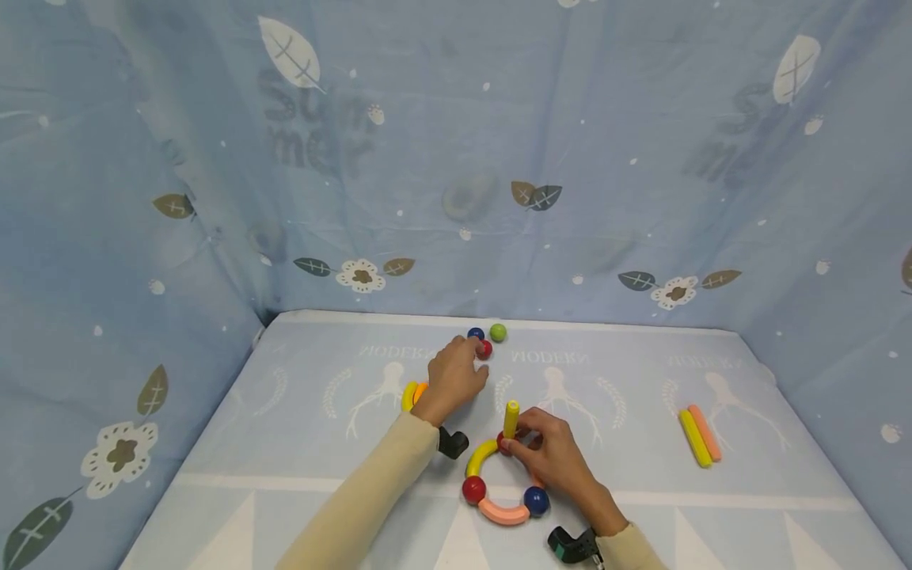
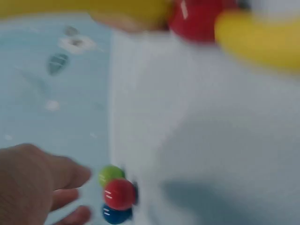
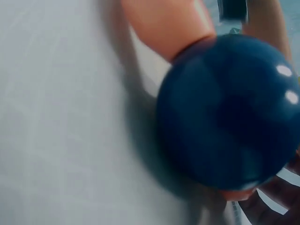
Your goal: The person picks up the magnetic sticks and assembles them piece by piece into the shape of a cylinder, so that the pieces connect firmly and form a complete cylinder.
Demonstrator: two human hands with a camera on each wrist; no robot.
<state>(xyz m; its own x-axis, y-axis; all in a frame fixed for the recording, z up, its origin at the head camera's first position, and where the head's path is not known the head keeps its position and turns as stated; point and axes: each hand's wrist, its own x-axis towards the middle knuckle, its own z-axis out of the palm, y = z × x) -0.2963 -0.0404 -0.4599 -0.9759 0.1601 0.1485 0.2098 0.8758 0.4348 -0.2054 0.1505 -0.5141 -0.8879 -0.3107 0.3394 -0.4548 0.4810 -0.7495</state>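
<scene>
A ring of curved rods and balls lies on the table, with a salmon arc (image 1: 503, 513), a yellow arc (image 1: 480, 457), a red ball (image 1: 473, 490) and a blue ball (image 1: 537, 500). At its far side my right hand (image 1: 563, 455) pinches another red ball (image 1: 503, 443), from which a straight yellow rod (image 1: 511, 419) stands up. My left hand (image 1: 456, 372) reaches to the back, fingers extended toward a loose red ball (image 2: 120, 194). Beside that ball lie a green ball (image 1: 498, 332) and a blue ball (image 2: 116, 214). In the left wrist view a gap separates the fingertips from the balls.
Yellow and orange curved rods (image 1: 409, 396) lie partly hidden behind the left wrist. To the right, a straight yellow rod (image 1: 694, 438) and a salmon rod (image 1: 705, 432) lie side by side. A blue patterned curtain (image 1: 456, 158) rises behind the table's back edge.
</scene>
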